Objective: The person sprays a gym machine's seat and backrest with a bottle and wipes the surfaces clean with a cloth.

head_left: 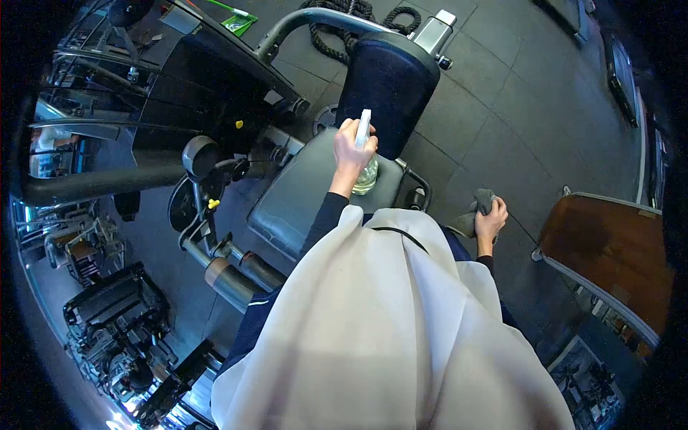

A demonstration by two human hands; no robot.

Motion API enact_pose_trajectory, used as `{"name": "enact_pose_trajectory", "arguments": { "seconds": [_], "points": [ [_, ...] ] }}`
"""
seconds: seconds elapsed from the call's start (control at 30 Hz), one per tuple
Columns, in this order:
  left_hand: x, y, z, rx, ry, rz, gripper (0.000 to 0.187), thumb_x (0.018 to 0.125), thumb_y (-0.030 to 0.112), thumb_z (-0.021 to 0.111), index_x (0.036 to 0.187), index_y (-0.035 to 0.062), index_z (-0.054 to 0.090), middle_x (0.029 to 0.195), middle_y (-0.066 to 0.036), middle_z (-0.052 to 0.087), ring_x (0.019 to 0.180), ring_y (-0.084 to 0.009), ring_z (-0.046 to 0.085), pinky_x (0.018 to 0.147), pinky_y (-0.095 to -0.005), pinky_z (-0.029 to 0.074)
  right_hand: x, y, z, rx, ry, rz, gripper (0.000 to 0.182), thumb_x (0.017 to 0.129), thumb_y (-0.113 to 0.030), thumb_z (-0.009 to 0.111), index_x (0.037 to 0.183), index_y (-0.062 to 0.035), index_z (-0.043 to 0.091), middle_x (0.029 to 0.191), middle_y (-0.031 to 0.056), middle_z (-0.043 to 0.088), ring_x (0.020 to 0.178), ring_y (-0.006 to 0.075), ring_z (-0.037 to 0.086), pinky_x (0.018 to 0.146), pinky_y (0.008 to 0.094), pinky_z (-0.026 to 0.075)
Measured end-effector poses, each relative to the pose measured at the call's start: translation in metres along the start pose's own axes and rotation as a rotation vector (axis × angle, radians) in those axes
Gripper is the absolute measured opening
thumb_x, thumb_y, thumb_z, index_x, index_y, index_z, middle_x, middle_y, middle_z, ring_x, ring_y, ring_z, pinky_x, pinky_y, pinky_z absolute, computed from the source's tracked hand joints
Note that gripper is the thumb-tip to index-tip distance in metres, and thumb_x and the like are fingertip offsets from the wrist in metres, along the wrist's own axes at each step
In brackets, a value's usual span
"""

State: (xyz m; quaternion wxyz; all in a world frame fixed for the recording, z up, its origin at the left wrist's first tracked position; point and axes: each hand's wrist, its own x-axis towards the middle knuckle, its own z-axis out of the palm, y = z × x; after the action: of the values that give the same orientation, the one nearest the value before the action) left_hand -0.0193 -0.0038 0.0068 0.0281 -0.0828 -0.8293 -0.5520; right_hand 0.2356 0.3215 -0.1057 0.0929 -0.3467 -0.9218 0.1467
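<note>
My left hand [351,156] is closed around the neck of a clear spray bottle [366,179] with a white trigger head, held over the grey padded seat [297,190] of a gym machine. Just beyond it rises the dark upright pad [389,86]. Off to the right, my right hand [490,221] grips a bunched grey cloth [466,223], low beside my leg and apart from the seat.
A metal frame tube [315,16] curves behind the pad, near a black rope [329,44]. Machine arms and a padded roller [104,183] stand at left. A brown-topped trolley [609,254] is at right on the tiled floor [512,136].
</note>
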Motion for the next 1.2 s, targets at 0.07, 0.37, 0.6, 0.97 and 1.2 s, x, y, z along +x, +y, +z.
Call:
{"name": "enact_pose_trajectory", "arguments": {
  "seconds": [0.07, 0.37, 0.6, 0.97, 1.2],
  "points": [
    [0.001, -0.01, 0.002, 0.06, 0.025, 0.05, 0.014, 0.065, 0.001, 0.062, 0.078, -0.0027, 0.065, 0.075, -0.012, 0.057, 0.055, -0.0208, 0.064, 0.052, -0.0307, 0.054, 0.001, -0.004, -0.005, 0.002, 0.005, 0.001, 0.053, 0.066, -0.007, 0.072, 0.117, -0.0056, 0.058, 0.131, 0.0082, 0.048, 0.123, 0.0351, 0.042, 0.098, 0.0509, 0.037],
    [-0.006, -0.009, 0.003, -0.049, -0.025, -0.072, 0.012, 0.067, -0.001, 0.061, 0.078, -0.0039, 0.065, 0.075, -0.012, 0.058, 0.058, -0.021, 0.066, 0.053, -0.0309, 0.056, 0.012, -0.023, -0.015, 0.03, -0.041, -0.078, 0.059, 0.066, -0.005, 0.073, 0.121, -0.0037, 0.053, 0.131, 0.012, 0.045, 0.123, 0.0367, 0.041, 0.099, 0.0481, 0.038],
    [-0.036, -0.02, 0.01, -0.011, -0.074, -0.015, 0.014, 0.062, 0.013, 0.064, 0.074, 0.0066, 0.065, 0.074, -0.014, 0.058, 0.066, -0.0339, 0.059, 0.06, -0.042, 0.048, 0.048, -0.098, -0.007, 0.378, 0.062, -0.339, 0.064, 0.067, -0.003, 0.075, 0.122, -0.0009, 0.044, 0.128, 0.0211, 0.043, 0.122, 0.0399, 0.044, 0.104, 0.0451, 0.037],
    [-0.122, -0.056, -0.011, 0.069, -0.225, -0.274, 0.016, 0.062, 0.012, 0.063, 0.077, 0.0069, 0.064, 0.074, -0.014, 0.056, 0.067, -0.0361, 0.059, 0.061, -0.0422, 0.048, 0.153, -0.381, 0.013, -0.079, 0.539, -1.026, 0.02, 0.073, -0.02, 0.065, 0.092, -0.0159, 0.067, 0.123, -0.0001, 0.053, 0.117, 0.0233, 0.045, 0.093, 0.0459, 0.034],
    [-0.126, -0.071, -0.018, 0.087, -0.191, -0.326, 0.019, 0.06, 0.009, 0.063, 0.078, 0.0044, 0.065, 0.071, -0.013, 0.055, 0.064, -0.031, 0.058, 0.061, -0.0394, 0.047, 0.162, -0.428, 0.081, -0.071, 0.593, -1.092, 0.023, 0.074, -0.022, 0.062, 0.097, -0.0174, 0.066, 0.117, 0.0003, 0.052, 0.114, 0.0223, 0.046, 0.097, 0.0589, 0.032]
  ]
}}
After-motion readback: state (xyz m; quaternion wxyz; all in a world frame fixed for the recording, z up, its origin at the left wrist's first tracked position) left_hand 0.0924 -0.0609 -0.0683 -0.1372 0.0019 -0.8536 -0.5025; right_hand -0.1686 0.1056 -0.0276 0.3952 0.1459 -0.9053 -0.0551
